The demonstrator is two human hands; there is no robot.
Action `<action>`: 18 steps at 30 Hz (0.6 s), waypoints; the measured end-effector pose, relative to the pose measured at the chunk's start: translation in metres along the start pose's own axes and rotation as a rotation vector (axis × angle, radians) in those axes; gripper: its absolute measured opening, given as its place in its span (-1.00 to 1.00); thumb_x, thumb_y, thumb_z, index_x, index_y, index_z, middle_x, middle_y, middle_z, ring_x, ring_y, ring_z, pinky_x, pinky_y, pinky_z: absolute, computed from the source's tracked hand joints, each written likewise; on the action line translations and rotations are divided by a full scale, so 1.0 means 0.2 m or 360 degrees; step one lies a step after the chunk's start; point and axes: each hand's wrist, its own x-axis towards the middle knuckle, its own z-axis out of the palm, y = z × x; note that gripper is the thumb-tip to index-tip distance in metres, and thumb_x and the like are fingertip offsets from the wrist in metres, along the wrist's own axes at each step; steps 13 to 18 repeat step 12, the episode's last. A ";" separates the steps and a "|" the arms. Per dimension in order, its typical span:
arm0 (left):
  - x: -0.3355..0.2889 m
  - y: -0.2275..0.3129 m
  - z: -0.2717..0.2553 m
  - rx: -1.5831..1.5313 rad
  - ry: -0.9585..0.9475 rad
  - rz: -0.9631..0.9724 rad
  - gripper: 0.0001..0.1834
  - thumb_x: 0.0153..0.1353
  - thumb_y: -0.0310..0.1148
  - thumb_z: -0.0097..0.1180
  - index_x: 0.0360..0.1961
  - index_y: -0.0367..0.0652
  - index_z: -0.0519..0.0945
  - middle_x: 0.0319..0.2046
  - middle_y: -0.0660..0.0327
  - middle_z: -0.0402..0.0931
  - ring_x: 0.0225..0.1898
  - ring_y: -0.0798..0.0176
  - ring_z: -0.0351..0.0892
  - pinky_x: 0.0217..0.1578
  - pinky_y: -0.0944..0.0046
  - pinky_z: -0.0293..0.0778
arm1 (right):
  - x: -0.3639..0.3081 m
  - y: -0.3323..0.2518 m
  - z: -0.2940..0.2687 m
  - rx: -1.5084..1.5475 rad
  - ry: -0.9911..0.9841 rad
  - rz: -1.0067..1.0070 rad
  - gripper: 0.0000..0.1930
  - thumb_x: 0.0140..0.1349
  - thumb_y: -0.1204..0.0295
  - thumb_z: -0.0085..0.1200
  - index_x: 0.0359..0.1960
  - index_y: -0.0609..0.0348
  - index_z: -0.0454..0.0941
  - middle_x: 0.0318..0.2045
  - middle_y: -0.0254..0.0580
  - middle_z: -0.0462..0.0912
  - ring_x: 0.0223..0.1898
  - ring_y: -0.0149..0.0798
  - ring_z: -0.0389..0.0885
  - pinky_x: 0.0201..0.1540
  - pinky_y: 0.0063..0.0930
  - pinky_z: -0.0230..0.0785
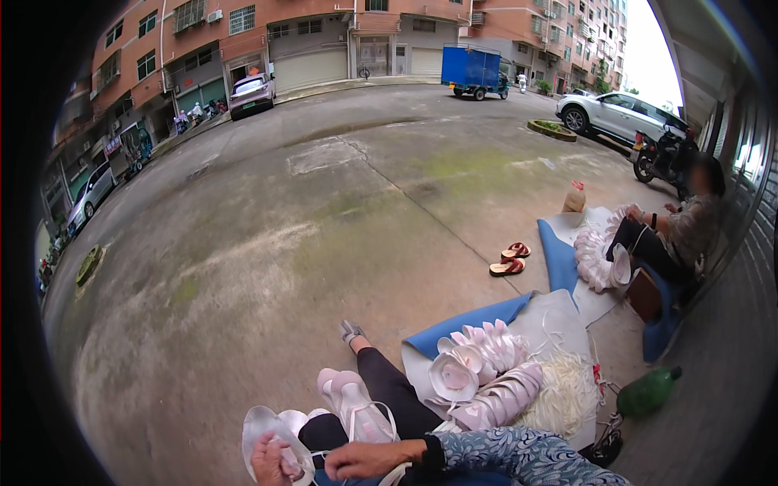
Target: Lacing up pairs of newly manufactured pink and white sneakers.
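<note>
In the lower part of the head view, my left hand [274, 460] is closed on a pale, curved piece that looks like a shoe upper [258, 423], its fingers curled over the edge. My right hand [374, 459] is beside it over my lap, back upward and fingers curled; whatever it may hold is hidden. A white strip [395, 475] shows just below my right wrist. Across my thigh lie more pale pink uppers [354, 401], with a white cord looping from them. My outstretched leg [391, 381] wears dark trousers.
To my right, a grey-and-blue mat [559, 312] bears nested pink uppers [494, 397] and a heap of white strips [561, 398]. A green bottle [648, 392] lies beside it. Red sandals [508, 263] lie ahead. Another person [689, 219] sits farther right among similar pieces. Vehicles stand beyond.
</note>
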 end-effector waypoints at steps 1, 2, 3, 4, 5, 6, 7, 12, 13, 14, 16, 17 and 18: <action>-0.02 -0.06 0.04 -0.0176 0.0066 -0.0081 -0.74 0.25 -0.47 0.02 -0.04 -0.28 0.40 -0.38 0.10 0.60 -0.86 0.46 0.24 -0.92 0.42 0.22 | -0.01 0.00 0.00 0.0220 0.0017 0.0276 -0.81 0.34 0.33 -0.06 -0.31 0.21 0.40 -0.49 -0.37 0.39 -0.47 -0.48 0.39 -0.39 -0.52 0.30; -0.03 -0.04 0.13 -0.0040 0.0030 -0.0160 -0.82 0.24 -0.46 0.07 -0.16 -0.31 0.47 -0.47 0.15 0.59 -0.83 0.48 0.28 -0.87 0.43 0.25 | -0.02 -0.02 0.00 0.0301 0.0072 0.0176 -0.83 0.36 0.33 -0.07 -0.28 0.18 0.43 -0.50 -0.40 0.39 -0.54 -0.53 0.37 -0.46 -0.58 0.28; -0.09 -0.01 0.20 0.0018 -0.0075 -0.0159 -0.83 0.27 -0.42 0.02 -0.22 -0.34 0.51 -0.44 0.07 0.62 -0.67 0.36 0.49 -0.62 0.37 0.49 | -0.02 -0.14 0.04 0.0281 0.0099 0.0119 -0.84 0.37 0.34 -0.07 -0.25 0.17 0.44 -0.49 -0.40 0.41 -0.52 -0.53 0.39 -0.44 -0.58 0.30; -0.07 -0.03 0.25 -0.0017 -0.0013 -0.0201 -0.86 0.26 -0.46 0.02 -0.24 -0.34 0.51 -0.45 0.05 0.59 -0.79 0.45 0.34 -0.79 0.45 0.36 | -0.04 -0.25 0.03 0.0274 0.0119 0.0062 -0.85 0.38 0.35 -0.07 -0.22 0.17 0.46 -0.48 -0.39 0.43 -0.51 -0.53 0.41 -0.43 -0.59 0.32; -0.05 0.00 0.32 -0.0058 -0.0094 -0.0271 -0.85 0.26 -0.44 0.05 -0.25 -0.33 0.51 -0.50 0.14 0.55 -0.77 0.47 0.33 -0.78 0.43 0.35 | -0.08 -0.29 0.02 0.0272 0.0219 0.0050 -0.85 0.38 0.36 -0.06 -0.18 0.16 0.48 -0.47 -0.39 0.46 -0.49 -0.55 0.44 -0.42 -0.60 0.34; -0.05 0.02 0.40 -0.0033 -0.0149 -0.0210 -0.84 0.26 -0.41 0.07 -0.26 -0.31 0.52 -0.57 0.24 0.48 -0.77 0.51 0.28 -0.77 0.45 0.34 | -0.09 -0.29 0.00 0.0278 0.0306 0.0048 -0.84 0.39 0.37 -0.06 -0.14 0.16 0.49 -0.45 -0.39 0.48 -0.47 -0.56 0.47 -0.41 -0.62 0.36; -0.05 0.03 0.45 -0.0054 -0.0225 -0.0199 -0.83 0.27 -0.36 0.08 -0.26 -0.28 0.52 -0.61 0.31 0.42 -0.76 0.53 0.25 -0.77 0.45 0.33 | -0.10 -0.28 -0.02 0.0321 0.0497 0.0236 -0.83 0.38 0.38 -0.04 -0.13 0.16 0.53 -0.45 -0.41 0.52 -0.46 -0.58 0.50 -0.42 -0.64 0.38; -0.12 0.02 0.57 -0.0251 -0.0273 -0.0362 -0.78 0.33 -0.28 0.07 -0.19 -0.24 0.48 -0.66 0.36 0.33 -0.77 0.51 0.24 -0.78 0.47 0.27 | -0.15 -0.04 -0.04 0.0418 0.1234 0.0230 -0.82 0.32 0.52 -0.03 -0.07 0.19 0.50 -0.48 -0.37 0.56 -0.52 -0.57 0.48 -0.45 -0.65 0.42; -0.12 0.02 0.57 -0.0251 -0.0273 -0.0362 -0.78 0.33 -0.28 0.07 -0.19 -0.24 0.48 -0.66 0.36 0.33 -0.77 0.51 0.24 -0.78 0.47 0.27 | -0.15 -0.04 -0.04 0.0418 0.1234 0.0230 -0.82 0.32 0.52 -0.03 -0.07 0.19 0.50 -0.48 -0.37 0.56 -0.52 -0.57 0.48 -0.45 -0.65 0.42; -0.12 0.02 0.57 -0.0251 -0.0273 -0.0362 -0.78 0.33 -0.28 0.07 -0.19 -0.24 0.48 -0.66 0.36 0.33 -0.77 0.51 0.24 -0.78 0.47 0.27 | -0.15 -0.04 -0.04 0.0418 0.1234 0.0230 -0.82 0.32 0.52 -0.03 -0.07 0.19 0.50 -0.48 -0.37 0.56 -0.52 -0.57 0.48 -0.45 -0.65 0.42; -0.12 0.02 0.57 -0.0251 -0.0273 -0.0362 -0.78 0.33 -0.28 0.07 -0.19 -0.24 0.48 -0.66 0.36 0.33 -0.77 0.51 0.24 -0.78 0.47 0.27 | -0.15 -0.04 -0.04 0.0418 0.1234 0.0230 -0.82 0.32 0.52 -0.03 -0.07 0.19 0.50 -0.48 -0.37 0.56 -0.52 -0.57 0.48 -0.45 -0.65 0.42; -0.12 0.02 0.57 -0.0251 -0.0273 -0.0362 -0.78 0.33 -0.28 0.07 -0.19 -0.24 0.48 -0.66 0.36 0.33 -0.77 0.51 0.24 -0.78 0.47 0.27 | -0.15 -0.04 -0.04 0.0418 0.1234 0.0230 -0.82 0.32 0.52 -0.03 -0.07 0.19 0.50 -0.48 -0.37 0.56 -0.52 -0.57 0.48 -0.45 -0.65 0.42; -0.12 0.02 0.57 -0.0251 -0.0273 -0.0362 -0.78 0.33 -0.28 0.07 -0.19 -0.24 0.48 -0.66 0.36 0.33 -0.77 0.51 0.24 -0.78 0.47 0.27 | -0.15 -0.04 -0.04 0.0418 0.1234 0.0230 -0.82 0.32 0.52 -0.03 -0.07 0.19 0.50 -0.48 -0.37 0.56 -0.52 -0.57 0.48 -0.45 -0.65 0.42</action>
